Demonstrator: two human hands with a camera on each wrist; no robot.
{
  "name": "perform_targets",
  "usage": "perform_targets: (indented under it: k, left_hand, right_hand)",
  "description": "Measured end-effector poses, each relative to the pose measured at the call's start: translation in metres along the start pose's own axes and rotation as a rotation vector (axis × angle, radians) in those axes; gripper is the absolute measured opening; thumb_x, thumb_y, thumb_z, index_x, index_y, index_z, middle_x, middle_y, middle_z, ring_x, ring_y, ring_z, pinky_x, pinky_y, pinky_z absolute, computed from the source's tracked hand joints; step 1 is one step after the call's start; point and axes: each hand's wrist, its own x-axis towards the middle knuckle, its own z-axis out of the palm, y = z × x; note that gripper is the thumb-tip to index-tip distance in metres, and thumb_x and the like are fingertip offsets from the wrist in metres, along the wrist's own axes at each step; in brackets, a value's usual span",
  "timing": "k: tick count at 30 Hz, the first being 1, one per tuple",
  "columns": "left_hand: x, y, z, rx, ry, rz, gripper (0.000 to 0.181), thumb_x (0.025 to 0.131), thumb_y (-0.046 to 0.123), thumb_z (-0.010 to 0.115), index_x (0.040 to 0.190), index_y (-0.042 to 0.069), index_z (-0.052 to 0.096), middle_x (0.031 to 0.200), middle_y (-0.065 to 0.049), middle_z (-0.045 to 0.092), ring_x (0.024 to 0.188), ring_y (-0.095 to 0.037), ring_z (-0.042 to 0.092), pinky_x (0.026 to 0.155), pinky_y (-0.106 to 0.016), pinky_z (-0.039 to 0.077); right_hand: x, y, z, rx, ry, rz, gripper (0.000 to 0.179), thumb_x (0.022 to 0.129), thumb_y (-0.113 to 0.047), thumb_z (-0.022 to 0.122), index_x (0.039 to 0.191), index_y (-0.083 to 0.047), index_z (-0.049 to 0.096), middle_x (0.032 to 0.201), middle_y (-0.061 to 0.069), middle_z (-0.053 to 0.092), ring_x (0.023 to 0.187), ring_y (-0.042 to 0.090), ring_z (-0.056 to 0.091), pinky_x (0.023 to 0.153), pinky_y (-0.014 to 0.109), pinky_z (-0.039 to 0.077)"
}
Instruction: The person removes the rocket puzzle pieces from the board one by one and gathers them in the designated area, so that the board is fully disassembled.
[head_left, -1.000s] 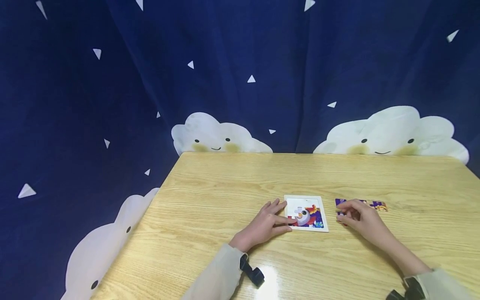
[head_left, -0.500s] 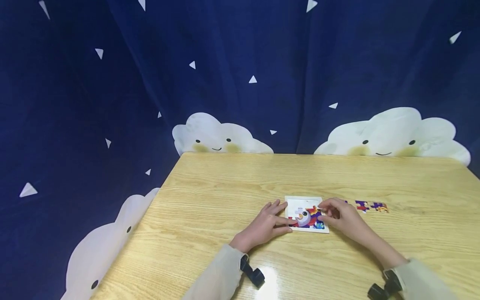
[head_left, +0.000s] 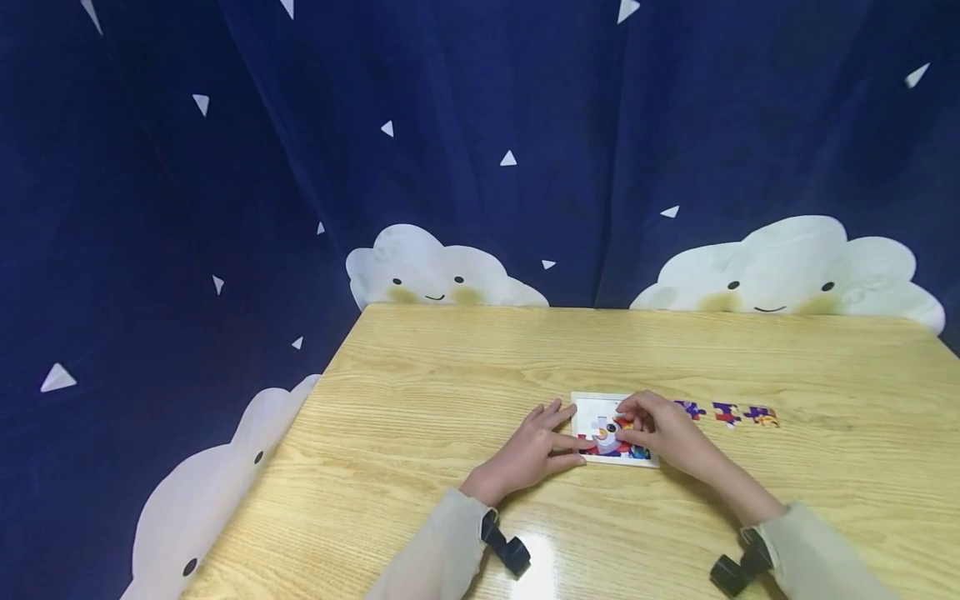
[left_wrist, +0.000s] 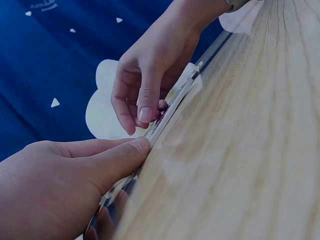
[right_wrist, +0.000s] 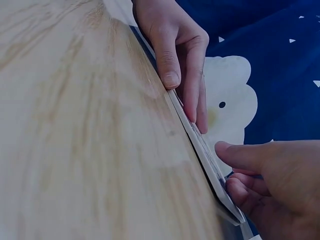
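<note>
A square puzzle board (head_left: 594,395) with a white border lies on the table, part of a colourful bird picture (head_left: 609,442) showing in it. My left hand (head_left: 522,447) rests on the board's left side, fingers extended over the border and onto the picture. In the right wrist view the left thumb (right_wrist: 170,75) lies along the board's near edge. Over the board's right part, my right hand (head_left: 667,429) pinches a small jigsaw piece between thumb and fingers. Most of that piece is hidden; a dark red bit (left_wrist: 159,116) shows at the fingertips in the left wrist view.
Right of the board, a purple jigsaw piece (head_left: 690,409), a purple and red one (head_left: 726,412) and a purple and orange one (head_left: 763,416) lie in a row on the wooden table (head_left: 450,358). Behind hangs a blue curtain (head_left: 450,108) with clouds.
My right hand has moved left from the loose pieces to over the board, carrying a jigsaw piece. The remaining loose pieces are now uncovered. My left hand has stayed on the board.
</note>
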Motion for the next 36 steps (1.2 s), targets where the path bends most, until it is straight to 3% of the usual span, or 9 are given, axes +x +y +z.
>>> perform_targets:
  k: [11,23,36]
  left_hand:
    - [0.0,0.0,0.0,-0.008,-0.01,-0.006,0.031,0.097,0.039,0.057,0.126,0.031,0.067,0.157,-0.013,0.038,0.148,-0.036,0.031,0.121,-0.053,0.027]
    - [0.001,-0.001,0.001,-0.017,0.002,0.002,0.032,0.097,0.038,0.058,0.126,0.031,0.067,0.156,-0.015,0.038,0.147,-0.037,0.031,0.121,-0.054,0.027]
    - [0.001,0.0,0.001,-0.018,-0.002,0.006,0.032,0.097,0.039,0.057,0.127,0.031,0.066,0.156,-0.015,0.039,0.147,-0.037,0.031,0.12,-0.054,0.027]
  right_hand:
    - [0.004,0.0,0.0,-0.026,-0.078,0.01,0.023,0.082,-0.014,0.078,0.1,-0.006,0.067,0.082,0.0,0.055,0.069,0.003,0.044,0.057,0.018,0.038]
    - [0.011,-0.009,-0.005,0.007,-0.208,0.088,0.023,0.086,-0.014,0.075,0.1,-0.002,0.061,0.085,0.004,0.052,0.075,0.012,0.044,0.059,0.02,0.036]
    - [0.007,-0.009,-0.003,0.018,-0.175,0.075,0.023,0.086,-0.011,0.073,0.102,-0.001,0.059,0.086,0.005,0.051,0.075,0.012,0.044,0.059,0.019,0.037]
